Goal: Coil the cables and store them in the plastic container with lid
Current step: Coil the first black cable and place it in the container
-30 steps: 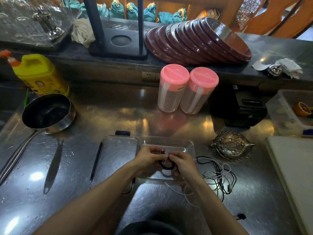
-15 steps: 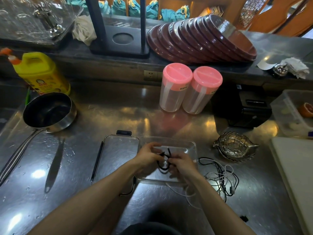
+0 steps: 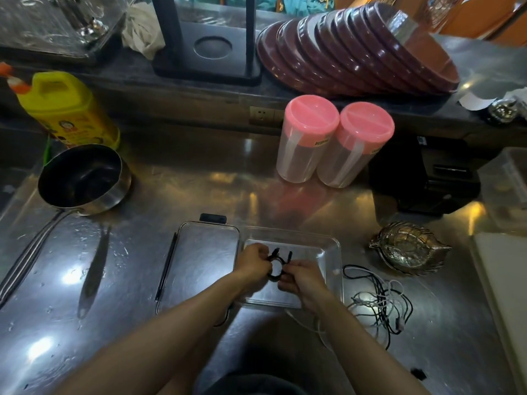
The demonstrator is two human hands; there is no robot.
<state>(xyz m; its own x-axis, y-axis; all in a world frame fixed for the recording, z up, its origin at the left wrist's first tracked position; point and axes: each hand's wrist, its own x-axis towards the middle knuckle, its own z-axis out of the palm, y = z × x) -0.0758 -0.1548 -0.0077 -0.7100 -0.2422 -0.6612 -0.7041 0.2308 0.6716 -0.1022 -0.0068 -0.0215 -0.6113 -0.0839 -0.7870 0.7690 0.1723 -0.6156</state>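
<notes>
- The black cable point(image 3: 275, 265) is wound into a small ring, held over the clear plastic container point(image 3: 333, 246) near the front of the steel bench point(image 3: 182, 195).
- The left hand point(image 3: 252, 259) pinches the ring's left side and the right hand point(image 3: 302, 276) pinches its right side; both have curled fingers, and two plug ends stick up above the ring.
- Judged from its tight loop, the cable is light, limp and springy: it will likely uncoil once released, so it is best held across all the turns at once, not by a plug.
- The loose tangle of black and white cables point(image 3: 379, 303) lies on the bench just right of the container; thin and soft, it may snag if lifted in a bunch, so taking one plug end and drawing it free seems wiser.
- The clear lid point(image 3: 199, 266) lies flat, touching the container's left side; whether the black tab at its far edge is a clip is hard to tell.
</notes>
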